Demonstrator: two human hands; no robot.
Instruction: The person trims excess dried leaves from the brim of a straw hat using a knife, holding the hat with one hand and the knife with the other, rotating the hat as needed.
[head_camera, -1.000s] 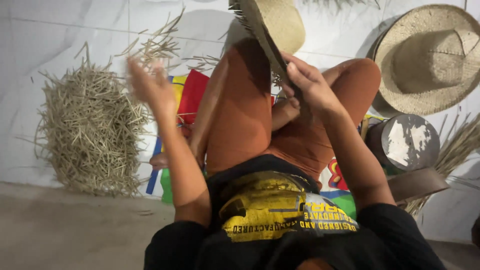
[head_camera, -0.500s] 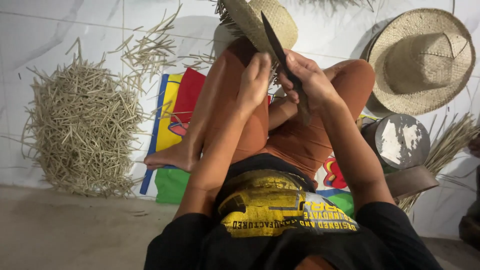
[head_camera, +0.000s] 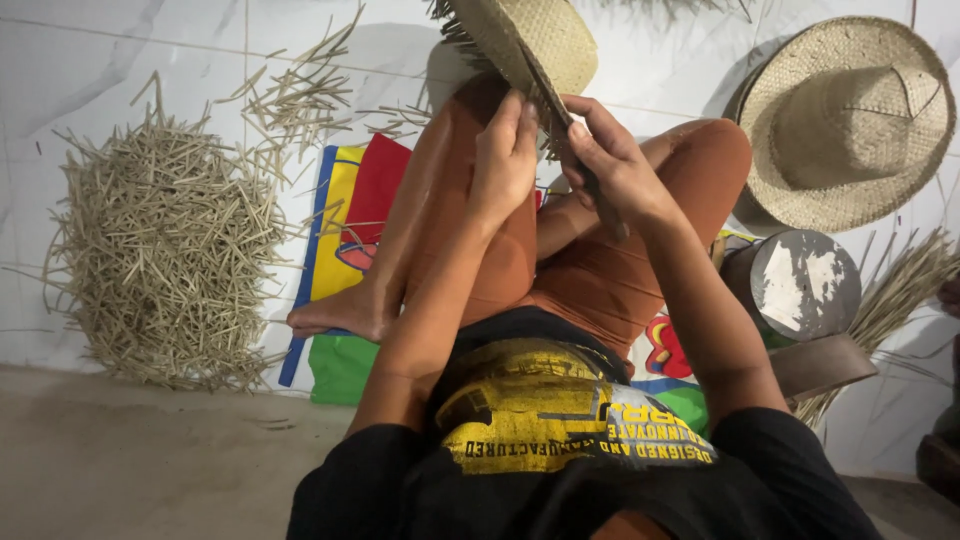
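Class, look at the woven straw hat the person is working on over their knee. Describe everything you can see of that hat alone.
The unfinished straw hat is pale tan, tightly woven from flat strips. It stands tilted, brim edge toward the camera, resting on the raised knee; its top is cut off by the picture's edge. Loose strip ends bristle from the brim's rim. The left hand pinches the brim's lower edge, and the right hand presses a dark knife against it. Its crown is rounded and mostly hidden behind the brim.

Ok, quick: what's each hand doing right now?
Left hand: closed, pinching the brim of the unfinished straw hat.
Right hand: closed around a dark knife.
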